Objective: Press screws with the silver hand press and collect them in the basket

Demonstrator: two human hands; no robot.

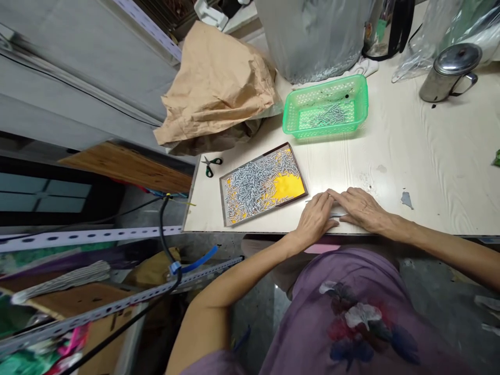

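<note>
My left hand (pixel 314 214) and my right hand (pixel 361 209) meet at the table's front edge, with their fingertips close together. The fingers of both are bent and drawn in, and whatever they pinch is hidden or too small to name. Between the palms a thin grey strip (pixel 337 214) shows at the tabletop. Just left of my left hand lies a shallow tray (pixel 228 212) with a yellow bottom, strewn with many small silvery metal pins (pixel 253 179). Its lower right part shows bare yellow.
Behind the tray stands a green plastic basket (pixel 291 122) with more metal pieces (pixel 332 114). Green-handled scissors (pixel 211 165) lie left of the tray. Crumpled brown paper (pixel 219 88), a large plastic bag (pixel 312 39) and a lidded metal jug (pixel 445 75) stand farther back.
</note>
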